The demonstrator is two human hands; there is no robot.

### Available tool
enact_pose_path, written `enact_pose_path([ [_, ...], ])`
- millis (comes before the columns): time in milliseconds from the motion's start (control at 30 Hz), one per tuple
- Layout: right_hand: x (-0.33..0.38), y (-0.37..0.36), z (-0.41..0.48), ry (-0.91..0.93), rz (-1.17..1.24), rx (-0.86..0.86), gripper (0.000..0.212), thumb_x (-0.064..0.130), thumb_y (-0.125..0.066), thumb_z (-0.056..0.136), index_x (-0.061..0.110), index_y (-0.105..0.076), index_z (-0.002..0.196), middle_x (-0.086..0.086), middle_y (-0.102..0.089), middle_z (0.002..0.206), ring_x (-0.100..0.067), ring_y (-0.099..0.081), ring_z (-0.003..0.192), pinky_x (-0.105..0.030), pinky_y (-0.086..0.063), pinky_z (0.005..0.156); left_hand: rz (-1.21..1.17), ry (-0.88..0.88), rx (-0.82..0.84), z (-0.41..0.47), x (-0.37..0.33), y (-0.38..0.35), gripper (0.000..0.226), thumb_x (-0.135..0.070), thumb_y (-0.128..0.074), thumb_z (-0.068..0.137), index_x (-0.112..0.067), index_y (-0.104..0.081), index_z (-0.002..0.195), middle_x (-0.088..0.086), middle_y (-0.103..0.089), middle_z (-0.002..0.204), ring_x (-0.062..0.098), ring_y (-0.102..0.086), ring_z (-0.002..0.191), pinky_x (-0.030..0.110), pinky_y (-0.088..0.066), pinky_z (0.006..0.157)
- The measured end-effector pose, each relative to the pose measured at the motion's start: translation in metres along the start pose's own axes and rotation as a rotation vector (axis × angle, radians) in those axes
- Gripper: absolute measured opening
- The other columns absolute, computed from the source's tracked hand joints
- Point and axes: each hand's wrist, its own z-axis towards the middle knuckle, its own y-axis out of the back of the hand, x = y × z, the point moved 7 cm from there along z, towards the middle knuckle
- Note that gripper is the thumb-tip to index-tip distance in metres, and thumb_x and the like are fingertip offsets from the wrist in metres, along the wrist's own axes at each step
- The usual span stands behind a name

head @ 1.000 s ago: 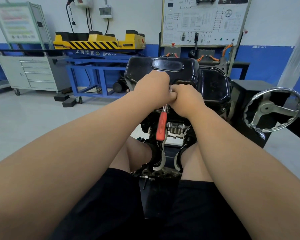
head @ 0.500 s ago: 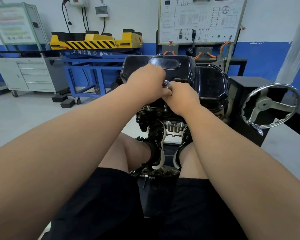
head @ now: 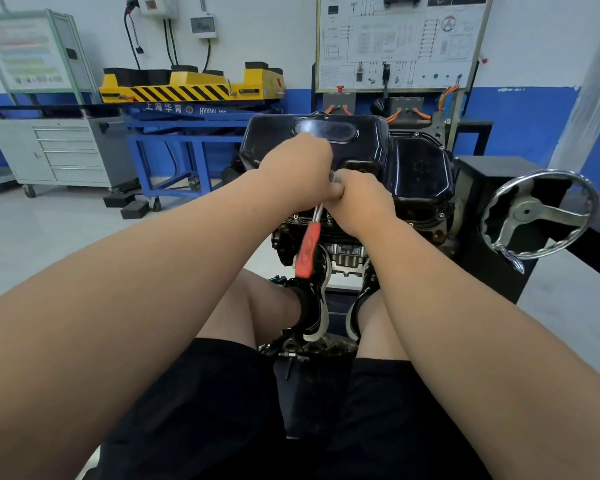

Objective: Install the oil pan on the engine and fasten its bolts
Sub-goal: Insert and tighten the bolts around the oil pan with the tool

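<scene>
The black oil pan (head: 420, 168) sits on top of the upturned engine (head: 347, 254), straight in front of me. My left hand (head: 298, 171) and my right hand (head: 359, 200) meet at the pan's near edge, fingers curled. Both grip the upper metal end of a ratchet wrench (head: 307, 249). Its red handle slants down and to the left below my hands, in front of the engine. The wrench head and the bolt under it are hidden by my fingers. A few small bolt heads (head: 441, 215) show along the pan's flange on the right.
A chromed handwheel (head: 537, 216) on the black engine stand (head: 482, 188) sticks out at the right. My knees and shoes sit under the engine. A blue lift table (head: 174, 133) with a yellow block, a grey drawer cabinet (head: 66, 150) and a wiring panel (head: 399, 39) line the back wall.
Half a second ago the red handle was hidden behind my hands; now it shows again, slanting down-left below them. Both hands stay at the pan's near edge.
</scene>
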Motion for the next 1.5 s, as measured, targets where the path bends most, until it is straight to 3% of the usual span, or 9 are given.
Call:
enact_pose_path([
  [100, 0.005, -0.001, 0.0, 0.087, 0.075, 0.05, 0.006, 0.033, -0.053, 0.086, 0.027, -0.052, 0.085, 0.002, -0.063, 0.085, -0.025, -0.058, 0.081, -0.038, -0.05, 0.07, 0.059, -0.118, 0.047, -0.002, -0.009, 0.002, 0.014, -0.023, -0.055, 0.088, -0.012, -0.062, 0.095, 0.004, -0.055, 0.085, 0.025, -0.056, 0.081, 0.036, -0.049, 0.068],
  [200, 0.003, 0.004, 0.002, 0.052, -0.003, -0.01, 0.014, 0.037, -0.055, 0.087, 0.024, -0.057, 0.081, 0.001, -0.061, 0.08, -0.026, -0.058, 0.077, -0.035, -0.047, 0.065, 0.087, -0.199, 0.046, -0.001, -0.008, 0.004, 0.027, -0.01, -0.057, 0.087, -0.016, -0.062, 0.112, 0.007, -0.056, 0.111, 0.027, -0.056, 0.098, 0.044, -0.05, 0.085],
  [400, -0.002, 0.003, 0.001, -0.034, 0.015, 0.004, 0.019, 0.037, -0.049, 0.083, 0.027, -0.044, 0.068, 0.007, -0.05, 0.067, -0.025, -0.052, 0.068, -0.031, -0.04, 0.059, 0.071, -0.052, 0.004, 0.003, -0.005, 0.0, 0.025, -0.035, -0.054, 0.089, -0.012, -0.059, 0.079, 0.005, -0.056, 0.076, 0.025, -0.056, 0.077, 0.03, -0.04, 0.066],
  [567, 0.001, 0.004, 0.001, 0.035, 0.093, 0.038, 0.011, 0.031, -0.058, 0.085, 0.022, -0.055, 0.079, -0.003, -0.065, 0.086, -0.028, -0.06, 0.082, -0.042, -0.052, 0.073, 0.127, -0.248, 0.035, 0.0, -0.017, 0.0, 0.028, -0.008, -0.058, 0.086, -0.013, -0.061, 0.113, 0.007, -0.055, 0.112, 0.027, -0.057, 0.099, 0.044, -0.049, 0.085],
  [800, -0.004, 0.007, -0.001, -0.063, -0.038, -0.041, 0.02, 0.03, -0.051, 0.082, 0.024, -0.044, 0.065, 0.002, -0.052, 0.07, -0.027, -0.051, 0.067, -0.032, -0.039, 0.06, 0.154, -0.129, 0.031, 0.004, -0.018, -0.004, 0.024, -0.028, -0.052, 0.089, -0.008, -0.062, 0.097, 0.008, -0.059, 0.088, 0.027, -0.06, 0.081, 0.035, -0.047, 0.069],
  [1033, -0.001, 0.007, 0.002, 0.042, 0.104, 0.025, 0.023, 0.029, -0.058, 0.085, 0.026, -0.045, 0.067, 0.003, -0.056, 0.076, -0.025, -0.057, 0.079, -0.032, -0.043, 0.065, 0.226, -0.308, -0.005, 0.003, -0.017, -0.005, 0.034, -0.006, -0.056, 0.087, -0.014, -0.055, 0.12, 0.008, -0.054, 0.116, 0.03, -0.057, 0.098, 0.04, -0.047, 0.084],
  [1233, 0.0, 0.006, -0.003, -0.004, -0.03, -0.01, 0.022, 0.034, -0.055, 0.083, 0.024, -0.048, 0.063, 0.004, -0.05, 0.066, -0.028, -0.055, 0.071, -0.031, -0.038, 0.058, 0.143, -0.101, 0.016, 0.0, -0.01, -0.008, 0.025, -0.036, -0.053, 0.09, -0.011, -0.058, 0.089, 0.002, -0.049, 0.072, 0.026, -0.057, 0.076, 0.035, -0.044, 0.064],
  [1367, 0.005, 0.008, -0.001, 0.079, 0.176, -0.014, 0.011, 0.025, -0.059, 0.081, 0.018, -0.056, 0.088, 0.0, -0.06, 0.089, -0.022, -0.056, 0.081, -0.031, -0.043, 0.066, 0.198, -0.242, -0.065, -0.002, -0.017, -0.004, 0.021, -0.018, -0.053, 0.09, -0.012, -0.057, 0.109, 0.007, -0.056, 0.106, 0.029, -0.058, 0.095, 0.037, -0.041, 0.078],
  [1500, 0.003, 0.006, -0.001, 0.105, 0.195, 0.055, 0.011, 0.013, -0.059, 0.083, 0.02, -0.067, 0.085, -0.002, -0.068, 0.086, -0.022, -0.059, 0.083, -0.025, -0.037, 0.068, 0.214, -0.276, -0.099, -0.003, -0.011, -0.005, 0.024, -0.018, -0.052, 0.092, -0.015, -0.056, 0.115, 0.006, -0.056, 0.113, 0.027, -0.057, 0.1, 0.035, -0.037, 0.087],
])
